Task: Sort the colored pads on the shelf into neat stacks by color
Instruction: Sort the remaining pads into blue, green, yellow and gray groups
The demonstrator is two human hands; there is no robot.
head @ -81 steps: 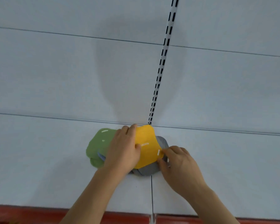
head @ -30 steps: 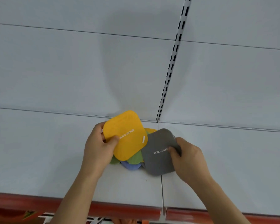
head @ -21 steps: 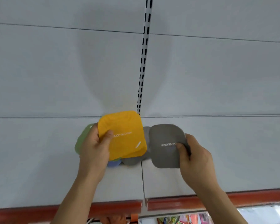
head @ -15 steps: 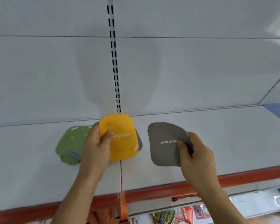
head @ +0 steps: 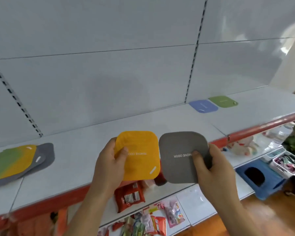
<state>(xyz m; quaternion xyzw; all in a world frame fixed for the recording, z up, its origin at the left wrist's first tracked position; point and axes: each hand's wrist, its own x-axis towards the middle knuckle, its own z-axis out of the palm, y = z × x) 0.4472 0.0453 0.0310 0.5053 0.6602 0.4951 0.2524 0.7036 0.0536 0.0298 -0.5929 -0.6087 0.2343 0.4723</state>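
Left hand [head: 109, 165] grip pinches yellow pad [head: 140, 155]; right hand [head: 211, 169] grip pinches grey pad [head: 179, 157].

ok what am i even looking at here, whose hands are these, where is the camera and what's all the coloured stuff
No machine here: a person wears one wide-angle camera on the head, looking forward and down, so the two bare hands are their own. The left hand holds a yellow rounded-square flat pad; the right hand holds a grey rounded-square flat pad, thumb on top. Both pads are lifted above the white shelf. On the shelf at far left lies a mixed overlapping pile of pads in green, yellow and grey. Far right, a blue pad and a green pad lie flat, side by side. Packaged snacks sit on a lower shelf.
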